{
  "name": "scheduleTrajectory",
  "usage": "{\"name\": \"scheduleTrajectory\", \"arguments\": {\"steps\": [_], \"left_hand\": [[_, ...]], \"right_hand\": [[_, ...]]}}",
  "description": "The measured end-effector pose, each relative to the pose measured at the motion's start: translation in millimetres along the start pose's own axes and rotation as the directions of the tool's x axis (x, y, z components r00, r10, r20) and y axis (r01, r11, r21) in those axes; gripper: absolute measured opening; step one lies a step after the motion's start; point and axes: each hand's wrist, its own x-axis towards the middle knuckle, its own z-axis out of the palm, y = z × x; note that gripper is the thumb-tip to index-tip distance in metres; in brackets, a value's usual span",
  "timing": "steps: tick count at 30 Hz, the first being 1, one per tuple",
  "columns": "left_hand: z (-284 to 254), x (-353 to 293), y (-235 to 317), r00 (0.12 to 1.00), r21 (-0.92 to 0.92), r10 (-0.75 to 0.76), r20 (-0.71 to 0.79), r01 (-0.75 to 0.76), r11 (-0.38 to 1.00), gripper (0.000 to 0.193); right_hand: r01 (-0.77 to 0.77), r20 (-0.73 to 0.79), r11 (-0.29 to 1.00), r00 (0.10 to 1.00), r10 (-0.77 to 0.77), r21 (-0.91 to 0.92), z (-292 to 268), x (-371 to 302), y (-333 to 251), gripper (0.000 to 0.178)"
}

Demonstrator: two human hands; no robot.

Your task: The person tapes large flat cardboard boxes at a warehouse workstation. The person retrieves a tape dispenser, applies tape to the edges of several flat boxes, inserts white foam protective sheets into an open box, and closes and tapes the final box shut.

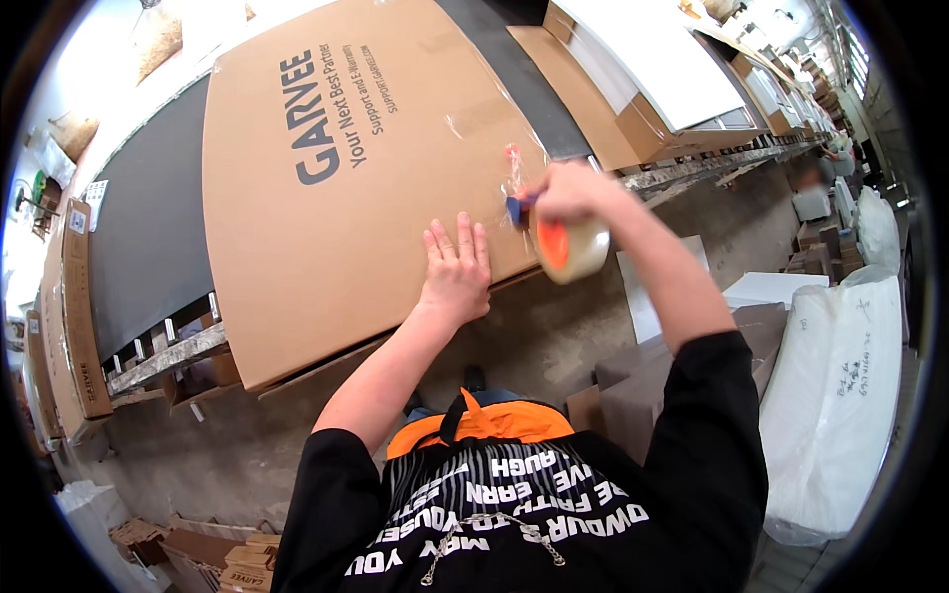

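seen from above, near to far: the left hand lies flat with fingers spread on a large cardboard box near its front edge. just beside it, the right hand has its grip closed around a tape dispenser. clear tape already runs up the box lid, so sealing looks nearly finished. the box rests on a dark conveyor belt; more boxes wait farther along.

1. Large cardboard box: plain brown, with dark grey lettering.
2. Conveyor belt under the box: dark grey.
3. Tape dispenser at the box's near edge: blue, with an orange core inside the clear tape roll.
4. Sleeves below the box: black.
5. Apron below the box: orange.
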Motion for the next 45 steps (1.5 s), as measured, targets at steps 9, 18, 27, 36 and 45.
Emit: {"name": "scheduleTrajectory", "arguments": {"steps": [9,18,27,36,45], "left_hand": [[-2.3,-9.0,-5.1,0.999,-0.039,-0.022,0.024,0.023,0.999,0.089],[-14.4,-1.7,6.5,0.998,0.043,-0.054,0.024,0.053,0.998,0.104],[-7.9,-5.6,3.3,0.999,0.048,-0.051,0.01,0.05,0.998,0.099],[-7.6,-6.3,1.8,0.998,-0.023,-0.06,0.025,0.061,0.998,0.097],[-20.2,-1.3,13.8,0.991,0.072,-0.106,0.079,0.1,0.992,0.104]], "right_hand": [[0.057,0.075,0.998,0.996,-0.058,0.008,91.5,-74.3,30.5,0.052],[0.178,0.093,0.902,0.984,-0.153,-0.394,204.0,-15.2,9.0,0.033],[0.176,-0.379,0.976,0.918,-0.117,0.125,107.1,-98.6,48.3,0.038],[0.003,0.115,1.0,0.993,-0.002,-0.001,34.4,-53.5,17.9,0.038],[-0.125,0.133,0.045,0.951,-0.278,0.991,244.9,-119.5,137.1,0.072]]}}
